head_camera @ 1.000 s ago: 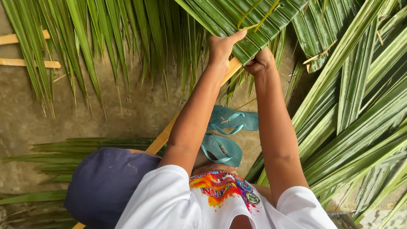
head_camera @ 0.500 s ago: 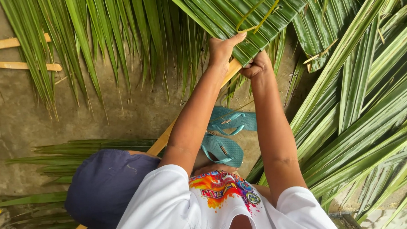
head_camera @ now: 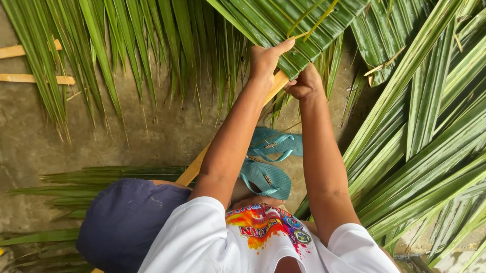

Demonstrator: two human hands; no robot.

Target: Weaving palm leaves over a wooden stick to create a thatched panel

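While the left hand [head_camera: 264, 57] lies flat, fingers extended, on the woven palm-leaf mat [head_camera: 282, 22], the right hand [head_camera: 305, 85] is fisted in a closed grip on the mat's lower edge, just beside the left, above the teal sandals [head_camera: 271, 162].

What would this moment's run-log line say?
left hand: pressing woven palm frond | right hand: gripping frond edge | teal sandals: on feet | ground: concrete

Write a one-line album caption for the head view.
Left hand and right hand work green palm leaflets along a yellow midrib, above teal sandals.
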